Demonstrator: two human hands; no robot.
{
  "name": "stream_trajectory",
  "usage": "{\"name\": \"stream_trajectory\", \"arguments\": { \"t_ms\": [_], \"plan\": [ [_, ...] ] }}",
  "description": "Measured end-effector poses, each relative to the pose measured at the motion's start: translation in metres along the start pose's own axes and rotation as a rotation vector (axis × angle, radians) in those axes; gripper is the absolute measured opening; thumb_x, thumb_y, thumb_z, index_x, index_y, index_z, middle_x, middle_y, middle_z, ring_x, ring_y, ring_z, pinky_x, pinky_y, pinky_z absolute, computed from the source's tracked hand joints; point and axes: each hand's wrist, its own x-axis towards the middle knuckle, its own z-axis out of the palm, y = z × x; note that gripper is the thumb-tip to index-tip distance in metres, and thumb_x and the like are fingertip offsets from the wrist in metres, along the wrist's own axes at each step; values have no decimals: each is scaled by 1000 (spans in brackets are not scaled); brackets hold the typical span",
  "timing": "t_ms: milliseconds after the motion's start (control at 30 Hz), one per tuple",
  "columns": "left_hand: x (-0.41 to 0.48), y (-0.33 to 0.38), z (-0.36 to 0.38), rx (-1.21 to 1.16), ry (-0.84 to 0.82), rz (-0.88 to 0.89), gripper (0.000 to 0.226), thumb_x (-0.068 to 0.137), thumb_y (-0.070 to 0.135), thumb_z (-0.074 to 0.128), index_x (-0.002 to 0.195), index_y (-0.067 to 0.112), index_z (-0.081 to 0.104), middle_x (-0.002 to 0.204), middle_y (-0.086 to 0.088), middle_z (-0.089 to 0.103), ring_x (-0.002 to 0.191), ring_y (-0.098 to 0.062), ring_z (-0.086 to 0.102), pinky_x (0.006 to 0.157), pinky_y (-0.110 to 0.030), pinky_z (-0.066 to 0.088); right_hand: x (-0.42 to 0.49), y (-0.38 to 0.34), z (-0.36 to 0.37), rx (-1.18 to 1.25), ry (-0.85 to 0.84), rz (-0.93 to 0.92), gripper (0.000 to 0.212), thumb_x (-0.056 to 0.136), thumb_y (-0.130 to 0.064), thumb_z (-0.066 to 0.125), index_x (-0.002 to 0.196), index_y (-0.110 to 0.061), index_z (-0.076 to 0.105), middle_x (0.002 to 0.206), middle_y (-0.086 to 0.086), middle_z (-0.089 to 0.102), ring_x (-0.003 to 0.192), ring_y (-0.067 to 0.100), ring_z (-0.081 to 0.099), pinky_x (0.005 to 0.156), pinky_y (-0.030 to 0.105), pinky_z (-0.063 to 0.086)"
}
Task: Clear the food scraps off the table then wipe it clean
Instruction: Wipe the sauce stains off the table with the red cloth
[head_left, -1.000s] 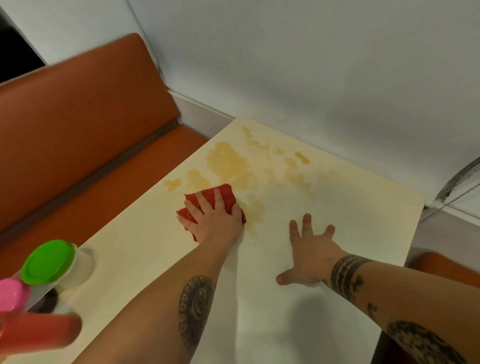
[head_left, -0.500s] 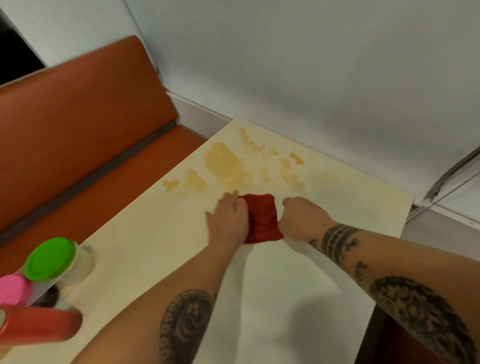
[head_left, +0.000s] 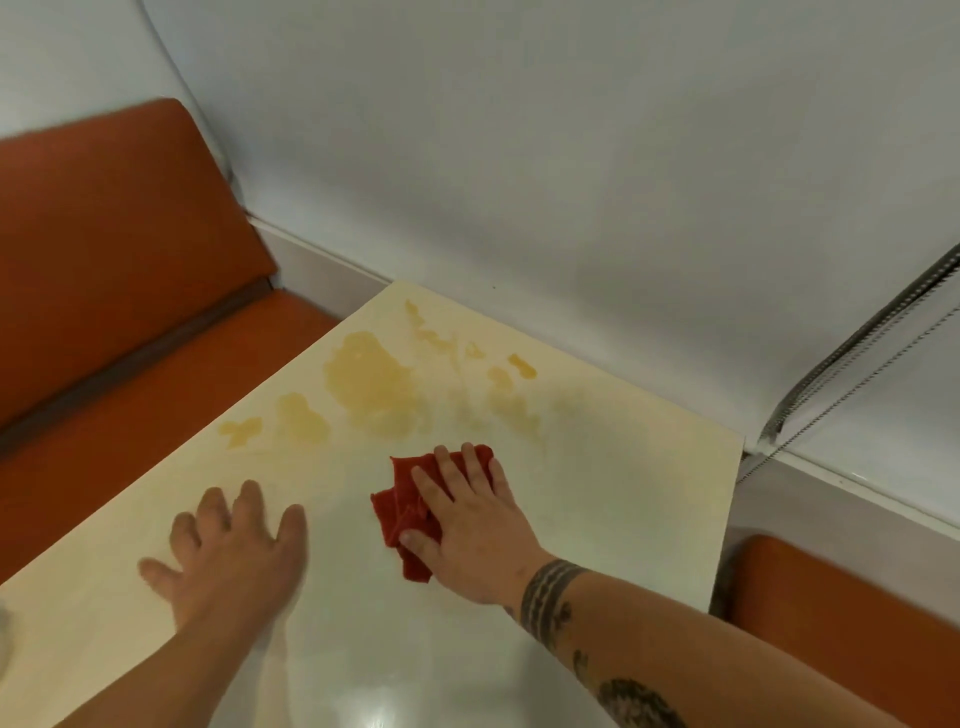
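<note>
Red cloth (head_left: 401, 512), one, under right hand (head_left: 470, 530)

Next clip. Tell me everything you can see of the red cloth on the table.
The red cloth is a small soft rag, crumpled into loose folds, lying on the pale table. The right hand presses on it with straight fingers, covering its right part; folded edges stick out left of the hand. It sits just short of the yellowish stains, not on them. The left hand rests flat on the table, apart from it.
</note>
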Motion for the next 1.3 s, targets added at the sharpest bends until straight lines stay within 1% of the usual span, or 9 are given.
{"name": "stream_trajectory", "arguments": {
  "t_ms": [133,233,333,467,667,867,1067,1233,1300],
  "plan": [
    [16,-23,-12,-49,38,77,55,96,64,19,143,45,39,154,1,38,140,-34,32,114,-67,15,-11,64,-14,9,42,172,84,91,-80,15,161,-37,-2,169,-4,-14,153,25,-22,124,49,-12],
    [23,-40,0,-50,1,117,70,88,77,6,147,50,31,157,4,31,145,-32,24,119,-65,16,-12,104,-26,7,68,294,91,86,-86,11,161,-37,-2,169,-4,-16,153,24,-24,124,47,-13],
    [33,-44,17,-65,41,115,81,79,86,2,140,50,43,149,0,39,139,-36,34,116,-66,25,2,120,-34,17,94,362,93,85,-87,9,161,-36,-3,169,-4,-16,153,24,-25,124,46,-15],
    [33,-49,41,-162,176,210,73,85,69,28,131,24,63,136,-18,45,128,-48,42,109,-69,34,26,131,-37,23,125,433,93,86,-86,10,162,-34,-3,169,-2,-14,153,26,-23,124,49,-12],
    [25,-30,20,-219,259,191,81,85,69,29,117,9,73,128,-25,52,115,-52,49,104,-67,37,67,137,-50,35,140,485,94,86,-86,12,162,-33,-2,170,2,-11,153,30,-22,124,52,-11],
    [30,-36,18,-67,210,149,68,75,67,37,122,29,68,135,-11,52,120,-45,47,106,-70,34,84,126,-52,28,121,475,86,93,-77,14,162,-29,-2,170,4,-10,153,35,-20,123,54,-13],
    [34,-39,24,-152,236,171,72,79,70,35,127,26,65,138,-13,49,126,-46,45,105,-72,35,47,120,-37,11,58,171,81,92,-75,19,161,-37,-3,169,-6,-13,153,24,-24,124,48,-15],
    [36,-36,18,-42,141,102,95,76,86,-1,139,39,53,152,-3,45,143,-31,34,115,-65,27,60,127,-45,22,81,333,88,88,-83,16,161,-36,-2,169,-5,-13,154,25,-21,124,48,-13],
    [33,-33,16,-35,115,63,98,73,87,-5,141,43,50,156,2,42,145,-26,30,117,-61,25,70,122,-46,20,81,366,89,89,-83,14,162,-34,-2,170,-2,-12,154,28,-20,124,50,-12]
  ]
}}
